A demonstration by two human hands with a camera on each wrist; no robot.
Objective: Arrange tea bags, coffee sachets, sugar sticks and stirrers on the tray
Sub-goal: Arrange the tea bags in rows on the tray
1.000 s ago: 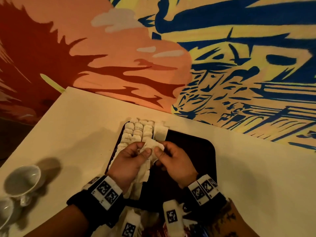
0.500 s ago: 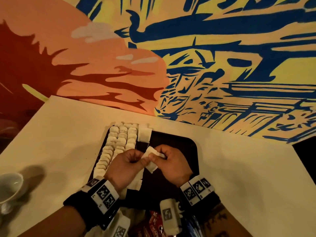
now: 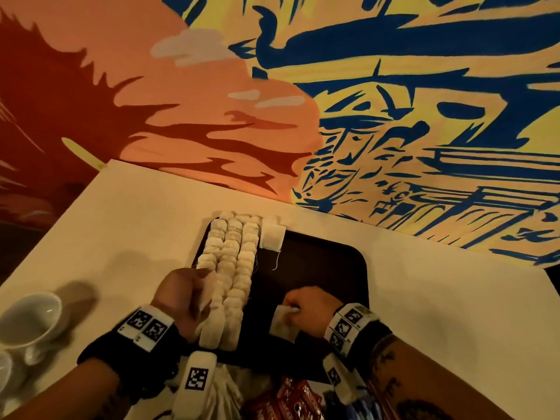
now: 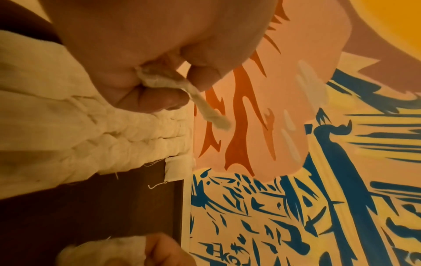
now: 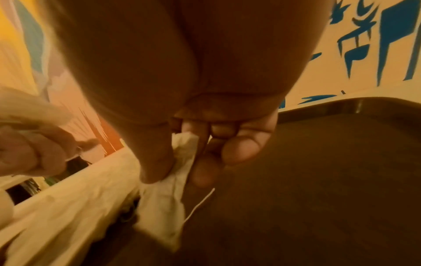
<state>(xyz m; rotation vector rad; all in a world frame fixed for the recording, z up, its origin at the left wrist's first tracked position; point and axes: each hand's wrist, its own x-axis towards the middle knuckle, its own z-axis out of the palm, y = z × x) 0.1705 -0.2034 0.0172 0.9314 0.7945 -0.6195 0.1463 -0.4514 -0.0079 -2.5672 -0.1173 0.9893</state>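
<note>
- both hands sit over the tray (image 3: 348, 268), well apart from each other.
- we find the left hand (image 3: 178, 298) curled at the near left of the tray, against the outer row of tea bags.
- in the left wrist view its fingers (image 4: 157, 100) pinch a thin bag end (image 4: 200, 100), which sticks out past the fingertips.
- we find the right hand (image 3: 309, 307) low over the bare dark part of the tray, near its front edge.
- thumb and fingers (image 5: 205, 172) of that hand are clamped on the top of one tea bag (image 5: 164, 207); the bag hangs below them, its string (image 5: 200, 203) trailing beside it.
- we cannot tell whether this bag touches the tray floor.
- three rows of tea bags (image 3: 233, 274) fill the left part of the tray, overlapping from far edge to near edge.
- one flat bag (image 3: 271, 237) lies alone at the far edge, just beside the third row, its string on the tray floor.
- we note the tray rests on a pale table (image 3: 439, 313) below a painted wall (image 3: 394, 101).
- two white cups (image 3: 30, 316) stand at the left table edge, well apart from the tray.
- red sachets (image 3: 288, 398) lie at the near edge, partly hidden by the wrist cameras.
</note>
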